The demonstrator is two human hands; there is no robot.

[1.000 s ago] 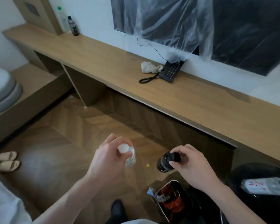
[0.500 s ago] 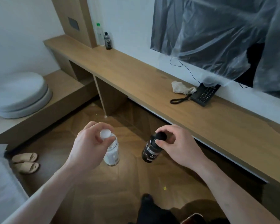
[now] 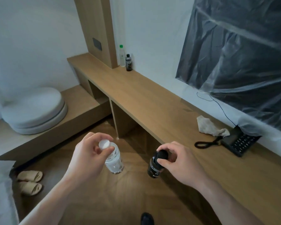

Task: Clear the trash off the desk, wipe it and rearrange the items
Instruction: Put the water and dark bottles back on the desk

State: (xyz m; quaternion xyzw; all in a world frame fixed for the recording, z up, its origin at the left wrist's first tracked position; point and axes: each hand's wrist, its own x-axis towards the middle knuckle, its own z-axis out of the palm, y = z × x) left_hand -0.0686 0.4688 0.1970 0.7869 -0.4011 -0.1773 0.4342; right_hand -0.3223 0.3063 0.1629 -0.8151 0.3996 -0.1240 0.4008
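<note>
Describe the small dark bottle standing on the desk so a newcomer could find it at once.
Follow the long wooden desk to its far end, where a wooden wall column rises. Just right of that column, against the wall, stand two bottles; the small dark bottle is the shorter, black-capped one, beside the taller clear green-capped bottle.

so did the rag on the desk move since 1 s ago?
No. The rag lies just left of the phone, touching its cord end, as before. Only the head camera swung left.

Soft, even, dimmish indoor light; faint shadows under the desk (image 3: 152, 101). Wide-angle bending curves its edges; overall slightly soft, glare on plastic sheet (image 3: 243, 62) above it.
</note>
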